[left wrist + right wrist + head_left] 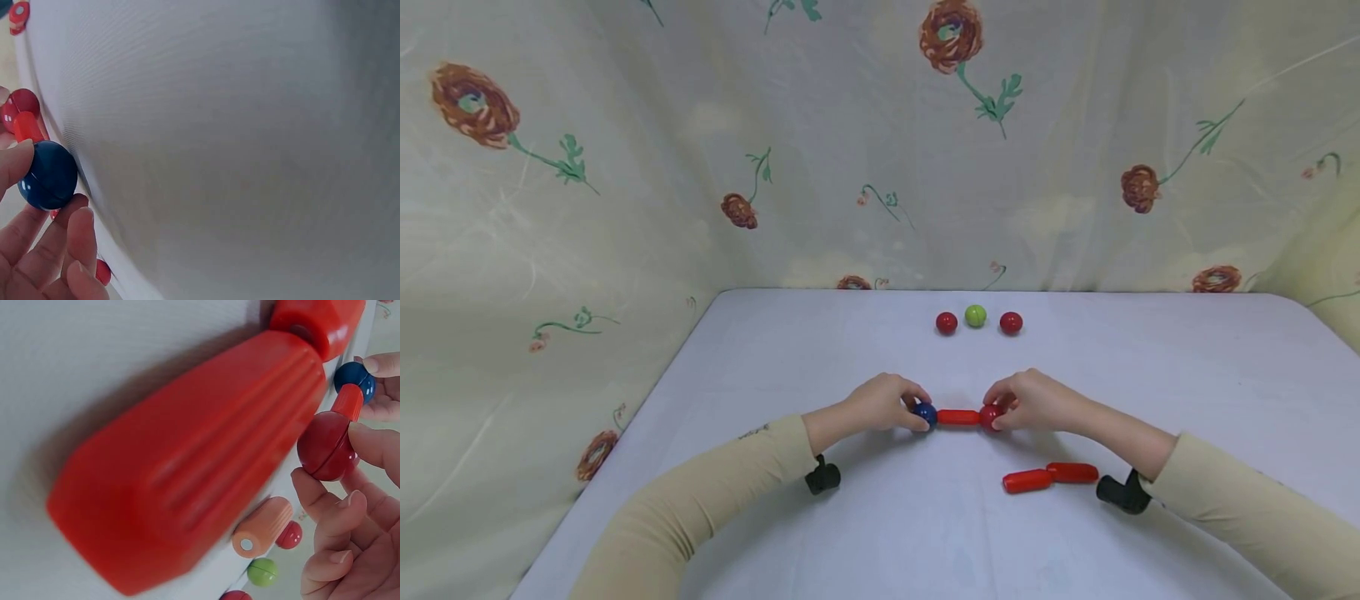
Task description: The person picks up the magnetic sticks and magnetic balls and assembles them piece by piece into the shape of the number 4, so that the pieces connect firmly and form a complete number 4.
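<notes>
A short red rod (958,418) lies between a dark blue ball (925,415) and a red ball (991,417), touching both in one row. My left hand (883,403) pinches the blue ball between thumb and fingers; the left wrist view shows the thumb on one side of that blue ball (51,176). On the other end, my right hand (1036,402) pinches the red ball, and in the right wrist view its thumb and fingertips touch the red ball (326,447). Whether the rod is fixed to the balls, I cannot tell.
Two red rods, one (1027,481) and another (1072,472), lie end to end below my right hand. Farther back are a red ball (947,322), a green ball (975,315) and another red ball (1011,323). An orange rod (262,528) with a metal-coloured end shows in the right wrist view.
</notes>
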`<move>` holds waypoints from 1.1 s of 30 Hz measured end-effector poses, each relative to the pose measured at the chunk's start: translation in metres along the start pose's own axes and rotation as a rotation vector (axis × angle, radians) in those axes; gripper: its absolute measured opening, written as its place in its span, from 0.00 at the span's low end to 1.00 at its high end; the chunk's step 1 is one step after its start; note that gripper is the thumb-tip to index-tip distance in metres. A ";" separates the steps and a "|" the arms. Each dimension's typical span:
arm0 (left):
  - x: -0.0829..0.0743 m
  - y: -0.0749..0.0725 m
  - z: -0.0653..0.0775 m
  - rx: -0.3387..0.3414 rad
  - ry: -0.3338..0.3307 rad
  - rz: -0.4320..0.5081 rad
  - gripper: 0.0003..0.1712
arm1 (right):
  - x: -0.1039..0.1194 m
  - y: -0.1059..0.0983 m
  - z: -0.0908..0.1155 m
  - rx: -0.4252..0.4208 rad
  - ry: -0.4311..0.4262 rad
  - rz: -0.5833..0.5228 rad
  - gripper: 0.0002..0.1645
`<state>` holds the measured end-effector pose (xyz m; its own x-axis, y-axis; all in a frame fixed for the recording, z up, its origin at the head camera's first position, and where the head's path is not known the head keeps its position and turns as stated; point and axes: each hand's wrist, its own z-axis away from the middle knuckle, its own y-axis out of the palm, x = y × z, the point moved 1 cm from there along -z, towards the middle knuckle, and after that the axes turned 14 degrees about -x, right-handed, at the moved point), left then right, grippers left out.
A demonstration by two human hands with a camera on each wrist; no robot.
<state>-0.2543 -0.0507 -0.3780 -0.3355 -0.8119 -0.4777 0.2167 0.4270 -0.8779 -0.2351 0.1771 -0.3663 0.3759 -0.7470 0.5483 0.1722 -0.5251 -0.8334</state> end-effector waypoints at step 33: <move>0.017 -0.009 -0.005 0.275 0.312 0.055 0.20 | 0.005 0.003 -0.017 0.000 0.027 0.037 0.19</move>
<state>-0.2669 -0.0660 -0.3784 -0.5689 -0.6132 -0.5480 0.4647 0.3099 -0.8294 -0.2486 0.1647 -0.3644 0.3569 -0.7770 0.5185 0.1588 -0.4965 -0.8534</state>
